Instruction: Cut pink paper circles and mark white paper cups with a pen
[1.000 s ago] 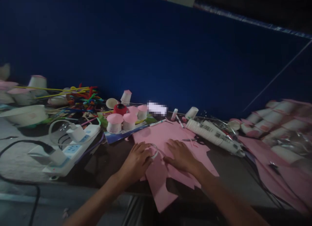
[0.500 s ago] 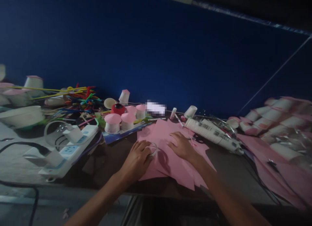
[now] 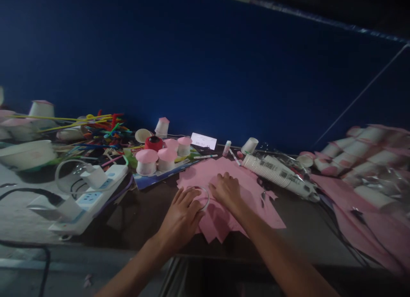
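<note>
Several overlapping sheets of pink paper (image 3: 246,211) lie before me on the dark tabletop. My left hand (image 3: 182,211) is closed at the left side of a thin pale ring (image 3: 207,198), which lies on the paper. To the right of the ring, my right hand (image 3: 226,189) has its fingers curled down onto the pink paper; its fingertips are partly hidden. Dark-handled scissors (image 3: 264,185) rest on the right part of the sheets. A glue stick (image 3: 226,148) stands behind them.
Cups with pink tops (image 3: 146,161) stand on a blue board at left. A power strip (image 3: 91,201) and a white bowl (image 3: 27,154) lie farther left. Stacked paper cups (image 3: 275,173) lie at right, near piled cups (image 3: 361,147). A small clock display (image 3: 204,141) stands at the back.
My right hand has moved left and its spread fingers have curled onto the paper. The front pink sheets have shifted, uncovering more of the scissors. The ring shows more fully.
</note>
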`<control>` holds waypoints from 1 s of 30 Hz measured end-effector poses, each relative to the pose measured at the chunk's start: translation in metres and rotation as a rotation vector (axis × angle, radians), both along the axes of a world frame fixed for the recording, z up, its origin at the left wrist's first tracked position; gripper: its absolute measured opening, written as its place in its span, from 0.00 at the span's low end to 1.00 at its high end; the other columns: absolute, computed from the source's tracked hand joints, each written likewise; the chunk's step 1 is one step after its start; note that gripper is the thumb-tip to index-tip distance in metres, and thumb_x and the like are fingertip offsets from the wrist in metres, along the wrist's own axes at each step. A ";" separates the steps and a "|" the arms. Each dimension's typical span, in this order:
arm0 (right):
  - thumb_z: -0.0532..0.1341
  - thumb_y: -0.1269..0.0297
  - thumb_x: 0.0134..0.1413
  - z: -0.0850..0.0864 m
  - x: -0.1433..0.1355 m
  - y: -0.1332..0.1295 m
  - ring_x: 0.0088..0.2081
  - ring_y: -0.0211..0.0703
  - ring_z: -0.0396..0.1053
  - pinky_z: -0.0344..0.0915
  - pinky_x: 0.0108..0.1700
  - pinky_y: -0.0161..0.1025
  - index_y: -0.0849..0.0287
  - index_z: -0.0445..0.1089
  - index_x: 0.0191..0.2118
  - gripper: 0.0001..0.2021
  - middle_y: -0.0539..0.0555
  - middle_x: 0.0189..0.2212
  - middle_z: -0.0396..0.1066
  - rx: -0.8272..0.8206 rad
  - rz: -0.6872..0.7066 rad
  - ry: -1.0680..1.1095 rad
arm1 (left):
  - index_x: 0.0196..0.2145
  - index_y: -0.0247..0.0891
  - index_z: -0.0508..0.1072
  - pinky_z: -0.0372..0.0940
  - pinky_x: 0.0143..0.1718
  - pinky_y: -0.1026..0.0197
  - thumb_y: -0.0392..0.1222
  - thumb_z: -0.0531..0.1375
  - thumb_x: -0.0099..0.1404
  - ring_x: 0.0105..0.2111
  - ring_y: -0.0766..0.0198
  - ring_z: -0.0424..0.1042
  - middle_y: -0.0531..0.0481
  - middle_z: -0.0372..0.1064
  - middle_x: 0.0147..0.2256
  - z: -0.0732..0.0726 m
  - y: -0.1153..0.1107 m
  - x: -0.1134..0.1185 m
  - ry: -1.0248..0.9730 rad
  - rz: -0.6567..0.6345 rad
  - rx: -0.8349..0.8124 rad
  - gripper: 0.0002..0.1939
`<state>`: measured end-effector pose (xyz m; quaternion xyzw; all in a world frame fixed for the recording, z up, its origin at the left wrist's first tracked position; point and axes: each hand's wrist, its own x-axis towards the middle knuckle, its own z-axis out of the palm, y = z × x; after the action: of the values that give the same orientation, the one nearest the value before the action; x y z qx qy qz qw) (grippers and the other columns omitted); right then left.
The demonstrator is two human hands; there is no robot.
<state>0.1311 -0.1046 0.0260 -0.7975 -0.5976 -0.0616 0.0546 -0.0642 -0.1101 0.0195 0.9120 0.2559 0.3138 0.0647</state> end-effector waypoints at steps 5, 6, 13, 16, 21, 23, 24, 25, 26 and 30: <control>0.53 0.56 0.58 -0.005 0.025 0.005 0.52 0.54 0.65 0.59 0.53 0.48 0.60 0.66 0.53 0.21 0.62 0.51 0.67 0.101 0.056 0.158 | 0.34 0.38 0.70 0.55 0.57 0.44 0.35 0.55 0.64 0.54 0.54 0.64 0.43 0.69 0.50 0.002 -0.001 -0.003 0.006 0.018 -0.004 0.04; 0.53 0.57 0.58 -0.010 0.030 0.001 0.54 0.52 0.63 0.58 0.55 0.47 0.60 0.66 0.54 0.20 0.61 0.53 0.66 0.109 0.091 0.177 | 0.34 0.38 0.70 0.55 0.57 0.44 0.36 0.55 0.65 0.54 0.54 0.64 0.43 0.69 0.49 0.002 -0.002 -0.001 0.000 0.016 0.002 0.04; 0.54 0.61 0.57 -0.040 0.047 -0.012 0.61 0.52 0.55 0.51 0.62 0.51 0.62 0.64 0.56 0.22 0.62 0.59 0.61 0.117 0.224 0.182 | 0.39 0.40 0.72 0.52 0.60 0.43 0.37 0.57 0.62 0.54 0.53 0.63 0.43 0.67 0.50 -0.008 -0.024 0.033 0.053 -0.136 -0.013 0.07; 0.55 0.64 0.55 -0.042 0.053 -0.008 0.59 0.51 0.59 0.54 0.61 0.50 0.62 0.68 0.53 0.20 0.62 0.56 0.65 0.215 0.265 0.274 | 0.41 0.40 0.72 0.50 0.60 0.40 0.42 0.59 0.62 0.54 0.51 0.63 0.43 0.67 0.51 -0.011 -0.024 0.037 0.117 -0.166 -0.100 0.09; 0.54 0.62 0.57 -0.023 0.063 -0.015 0.51 0.49 0.66 0.60 0.57 0.48 0.59 0.72 0.47 0.16 0.60 0.46 0.72 0.438 0.391 0.527 | 0.49 0.37 0.68 0.52 0.58 0.44 0.51 0.57 0.63 0.57 0.49 0.60 0.37 0.64 0.54 0.007 0.011 0.021 0.028 -0.096 -0.146 0.21; 0.56 0.56 0.58 -0.012 0.063 -0.023 0.52 0.49 0.66 0.63 0.55 0.47 0.58 0.72 0.48 0.17 0.60 0.46 0.72 0.344 0.494 0.644 | 0.54 0.36 0.64 0.50 0.60 0.43 0.57 0.59 0.60 0.60 0.46 0.55 0.37 0.62 0.56 0.014 0.031 0.014 0.081 -0.103 -0.174 0.30; 0.57 0.52 0.57 -0.007 0.061 -0.028 0.54 0.50 0.64 0.62 0.56 0.49 0.57 0.71 0.49 0.19 0.60 0.49 0.70 0.277 0.545 0.673 | 0.58 0.36 0.61 0.49 0.60 0.42 0.60 0.61 0.56 0.61 0.44 0.51 0.37 0.59 0.58 0.016 0.040 0.012 0.165 -0.124 -0.217 0.37; 0.59 0.49 0.55 -0.003 0.059 -0.032 0.56 0.52 0.62 0.60 0.57 0.51 0.57 0.70 0.51 0.23 0.60 0.52 0.68 0.205 0.588 0.686 | 0.60 0.38 0.58 0.47 0.61 0.39 0.62 0.63 0.52 0.62 0.40 0.49 0.37 0.58 0.60 0.016 0.048 0.010 0.250 -0.137 -0.251 0.44; 0.60 0.45 0.52 0.000 0.056 -0.036 0.60 0.54 0.58 0.57 0.59 0.53 0.57 0.68 0.54 0.28 0.61 0.55 0.65 0.133 0.629 0.675 | 0.62 0.39 0.55 0.43 0.61 0.35 0.63 0.64 0.49 0.63 0.37 0.46 0.37 0.56 0.61 0.015 0.053 0.009 0.328 -0.156 -0.263 0.49; 0.63 0.36 0.41 0.005 0.042 -0.046 0.66 0.61 0.42 0.43 0.65 0.58 0.58 0.56 0.63 0.46 0.62 0.63 0.54 -0.058 0.713 0.568 | 0.64 0.45 0.52 0.39 0.61 0.33 0.49 0.61 0.57 0.64 0.41 0.44 0.42 0.55 0.62 0.003 0.064 0.009 0.450 -0.184 -0.265 0.39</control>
<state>0.1731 -0.1506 0.0310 -0.5285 -0.7977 0.1989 0.2118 -0.0553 -0.0460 0.0224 0.9618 0.2188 0.0598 0.1532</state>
